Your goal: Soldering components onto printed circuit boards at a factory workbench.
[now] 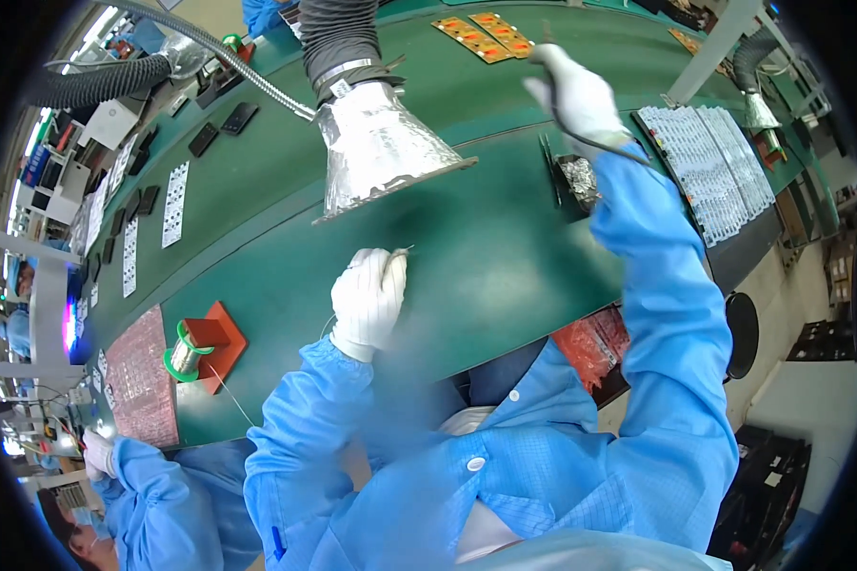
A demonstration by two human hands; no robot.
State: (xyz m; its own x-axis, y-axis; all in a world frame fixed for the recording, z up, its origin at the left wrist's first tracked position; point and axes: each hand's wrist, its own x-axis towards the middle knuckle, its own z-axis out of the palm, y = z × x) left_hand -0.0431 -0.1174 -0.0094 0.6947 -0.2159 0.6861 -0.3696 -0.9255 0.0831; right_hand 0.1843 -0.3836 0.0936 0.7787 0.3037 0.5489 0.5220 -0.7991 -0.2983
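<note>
Currently the right hand (pixel 577 95), in a white glove, is stretched far out over the green bench (pixel 476 257), fingers closed round a thin dark tool (pixel 595 141) whose cord or shaft trails back toward the blue sleeve; what kind of tool it is I cannot tell. Just far-left of that hand, across a raised divider, lie the orange circuit panels (pixel 486 36), two side by side, their long axes running from near-left to far-right. The right hand is much the nearer to them; the gap is small, but hand and panels are apart, not touching. The left hand (pixel 367 300), also gloved, sits close to the body at the near middle of the bench, curled shut round a fine metal tool (pixel 398 252), perhaps tweezers, whose tip points up and to the right toward the foil-wrapped extraction hood (pixel 381 147) hanging above it. It is well apart from the panels. A small tray of silvery scraps (pixel 579 179) lies just near-side of the right wrist. At the near left stand a solder spool (pixel 185 352) on a red stand (pixel 221 335) and a reddish board (pixel 143 376). White component strips (pixel 724 162) lie at the far right. A co-worker's gloved hand (pixel 97 453) shows at the lower left.
</note>
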